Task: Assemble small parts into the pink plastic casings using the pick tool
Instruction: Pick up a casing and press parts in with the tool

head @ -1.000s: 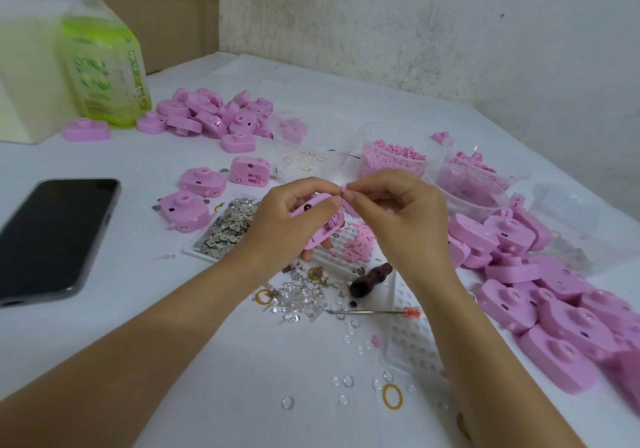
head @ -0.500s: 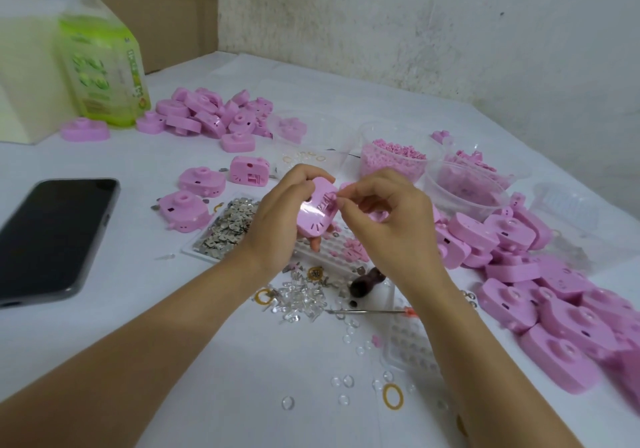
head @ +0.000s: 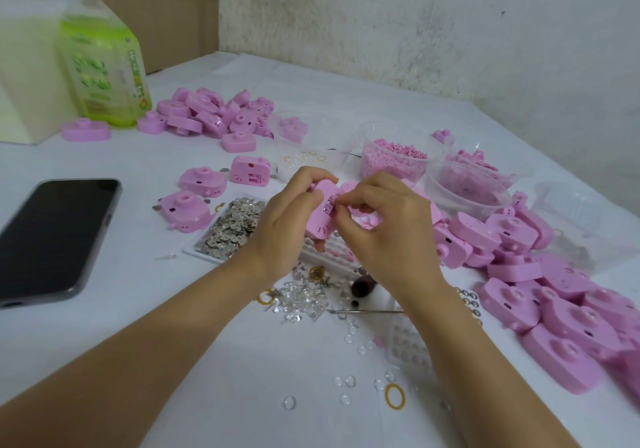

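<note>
left hand (head: 280,229) grips the pink casing (head: 320,221) with curled fingers, its slotted back now upright toward the camera, no longer tilted flat as a second ago. right hand (head: 388,236) pinches the casing at its slot, fingertips closed. pick tool (head: 363,311) lies just beside the right wrist.

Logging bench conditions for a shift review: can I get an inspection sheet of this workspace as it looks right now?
Surface: white table, crowded.
Job's things: pink casing held up; right casing pile; far casing pile; metal pieces in a tray; tub of pink bits; thin metal pick lying untouched.
Clutter: phone, green bottle, loose clear lenses, yellow ring.
Hands: left hand grips the pink casing; right hand pinches at its slotted face.
Cables: nothing seen.
Surroundings: stained wall, cardboard boxes.
</note>
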